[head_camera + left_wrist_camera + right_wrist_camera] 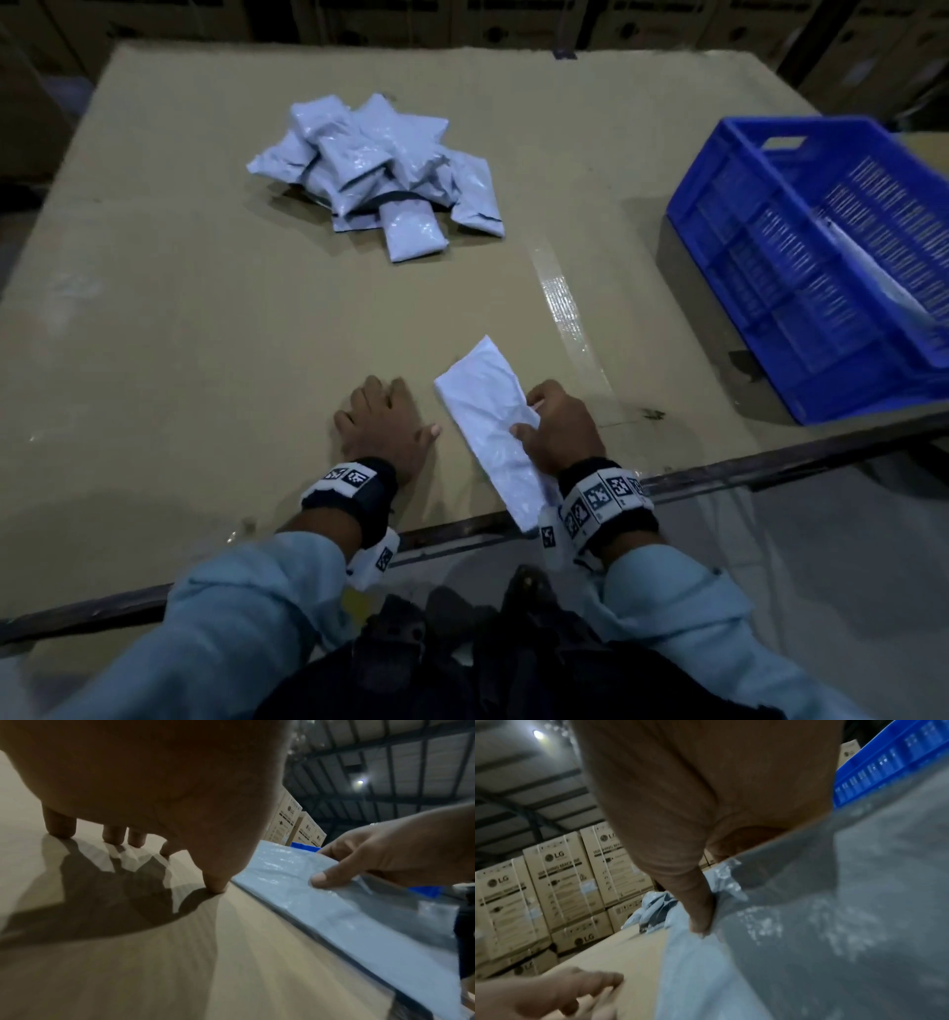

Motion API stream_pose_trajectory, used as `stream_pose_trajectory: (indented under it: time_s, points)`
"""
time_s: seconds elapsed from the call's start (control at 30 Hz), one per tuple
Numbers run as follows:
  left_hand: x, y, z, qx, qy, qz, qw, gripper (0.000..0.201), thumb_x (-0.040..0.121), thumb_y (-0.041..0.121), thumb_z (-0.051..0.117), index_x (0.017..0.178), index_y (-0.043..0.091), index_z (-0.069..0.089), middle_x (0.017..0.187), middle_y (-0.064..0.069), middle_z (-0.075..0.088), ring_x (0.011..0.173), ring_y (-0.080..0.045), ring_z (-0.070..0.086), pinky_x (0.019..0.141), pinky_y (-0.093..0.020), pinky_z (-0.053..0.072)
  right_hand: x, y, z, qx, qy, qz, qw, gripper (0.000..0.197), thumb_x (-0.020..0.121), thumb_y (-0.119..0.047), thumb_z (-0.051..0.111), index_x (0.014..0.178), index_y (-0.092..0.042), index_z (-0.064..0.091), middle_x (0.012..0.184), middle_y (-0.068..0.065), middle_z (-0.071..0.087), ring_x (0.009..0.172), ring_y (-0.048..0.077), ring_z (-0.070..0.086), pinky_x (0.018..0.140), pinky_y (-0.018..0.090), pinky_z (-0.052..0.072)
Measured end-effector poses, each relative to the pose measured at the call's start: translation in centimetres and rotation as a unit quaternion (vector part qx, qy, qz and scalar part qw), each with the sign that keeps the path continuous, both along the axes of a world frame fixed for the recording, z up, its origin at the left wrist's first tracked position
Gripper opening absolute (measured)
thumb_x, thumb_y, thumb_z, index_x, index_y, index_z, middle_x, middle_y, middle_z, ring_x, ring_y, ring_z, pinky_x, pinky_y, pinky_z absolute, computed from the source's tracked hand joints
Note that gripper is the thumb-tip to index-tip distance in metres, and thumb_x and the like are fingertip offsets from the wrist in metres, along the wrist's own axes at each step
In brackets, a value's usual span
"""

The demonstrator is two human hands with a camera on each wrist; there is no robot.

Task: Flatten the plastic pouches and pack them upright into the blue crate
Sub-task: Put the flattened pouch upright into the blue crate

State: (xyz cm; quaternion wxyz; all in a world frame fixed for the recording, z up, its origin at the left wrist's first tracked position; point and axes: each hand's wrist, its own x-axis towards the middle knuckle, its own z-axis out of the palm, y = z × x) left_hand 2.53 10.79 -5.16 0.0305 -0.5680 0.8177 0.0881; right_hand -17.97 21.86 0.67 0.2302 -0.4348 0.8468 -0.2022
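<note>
A flattened grey-white plastic pouch [488, 411] lies near the front edge of the cardboard-covered table [205, 318], its near end hanging past the edge. My right hand [557, 429] pinches the pouch's right edge, thumb on top [321, 880] and fingers under it [703, 914]. My left hand [382, 426] rests on the cardboard just left of the pouch, fingertips [216, 886] down and holding nothing. A heap of several puffy pouches [375, 169] sits at the table's far middle. The blue crate [821, 246] stands at the right with a pouch [873, 272] inside.
A strip of clear tape [565, 313] runs along the cardboard between the pouch and the crate. Stacked cardboard appliance boxes [552, 892] stand behind the table. The table's dark metal front edge [770, 462] runs just before my wrists.
</note>
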Motion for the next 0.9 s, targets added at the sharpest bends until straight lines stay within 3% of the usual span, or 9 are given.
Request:
stream_pose_trajectory:
  time_s: [0.07,0.1,0.17,0.37,0.53,0.63,0.77,0.9]
  points:
    - [-1.8,-0.8,0.0,0.014,-0.011,-0.007,1.000,0.082,0.089,0.070,0.049,0.148,0.016,0.029,0.152,-0.016,0.026,0.131,-0.036,0.031,0.098,-0.052,0.034,-1.6,-0.3,1.3,-0.033,0.022,-0.008,0.999,0.017,0.086,-0.026,0.072,0.089,-0.018,0.058,0.081,-0.006,0.059,0.074,0.020,0.053,0.068,0.030,0.042]
    - [-2.8,-1.2,0.1,0.020,-0.015,-0.009,1.000,0.084,0.090,0.070,0.047,0.150,0.015,0.026,0.154,-0.017,0.022,0.133,-0.036,0.029,0.100,-0.054,0.033,-2.5,-0.4,2.1,-0.052,0.029,-0.012,0.998,0.022,0.086,-0.024,0.070,0.075,-0.020,0.051,0.071,-0.008,0.054,0.067,0.021,0.049,0.062,0.029,0.037]
    - [-5.0,-1.9,0.3,0.041,-0.020,-0.012,0.999,0.089,0.091,0.072,0.044,0.154,0.015,0.020,0.159,-0.019,0.014,0.139,-0.039,0.023,0.105,-0.059,0.030,-4.5,-0.8,3.5,-0.096,0.041,-0.027,0.994,0.038,0.085,-0.021,0.068,0.063,-0.021,0.036,0.061,-0.007,0.042,0.058,0.021,0.042,0.052,0.029,0.026]
    - [-14.2,-3.5,1.1,0.094,-0.043,-0.026,0.994,0.088,0.096,0.070,0.040,0.160,0.017,0.009,0.167,-0.023,-0.007,0.152,-0.043,0.003,0.113,-0.068,0.023,-12.2,-2.0,7.7,-0.176,0.048,-0.034,0.983,0.035,0.081,-0.019,0.062,0.063,-0.018,0.032,0.059,-0.003,0.039,0.057,0.024,0.039,0.051,0.033,0.022]
    - [-22.9,-3.7,1.7,0.102,-0.078,-0.059,0.990,0.091,0.095,0.070,0.043,0.160,0.016,0.008,0.166,-0.024,-0.005,0.152,-0.047,0.001,0.115,-0.067,0.022,-19.5,-2.3,10.3,-0.170,0.050,-0.011,0.984,0.030,0.085,-0.024,0.061,0.067,-0.019,0.037,0.067,-0.003,0.044,0.066,0.026,0.048,0.057,0.036,0.034]
    - [-28.2,-3.9,2.4,0.128,-0.076,-0.047,0.988,0.095,0.092,0.069,0.052,0.160,0.019,0.007,0.167,-0.023,-0.005,0.152,-0.047,-0.001,0.116,-0.066,0.020,-23.8,-2.2,11.8,-0.185,0.057,-0.004,0.981,0.034,0.085,-0.027,0.061,0.067,-0.023,0.032,0.072,-0.001,0.041,0.068,0.025,0.046,0.059,0.034,0.032]
    - [-33.7,-5.6,3.1,0.149,-0.115,-0.072,0.980,0.105,0.085,0.053,0.074,0.159,0.026,0.006,0.163,-0.023,0.002,0.150,-0.047,0.010,0.114,-0.063,0.032,-29.4,-1.8,15.0,-0.215,0.069,-0.009,0.974,0.026,0.089,-0.026,0.064,0.077,-0.020,0.041,0.088,0.003,0.050,0.082,0.023,0.047,0.068,0.033,0.030]
    - [-36.3,-7.5,3.7,0.168,-0.148,-0.101,0.969,0.111,0.064,0.041,0.093,0.146,0.028,0.021,0.144,-0.019,0.023,0.134,-0.046,0.034,0.101,-0.053,0.050,-34.3,-1.4,18.3,-0.267,0.097,-0.013,0.959,0.020,0.090,-0.024,0.065,0.082,-0.015,0.049,0.088,0.006,0.053,0.081,0.023,0.047,0.068,0.033,0.028]
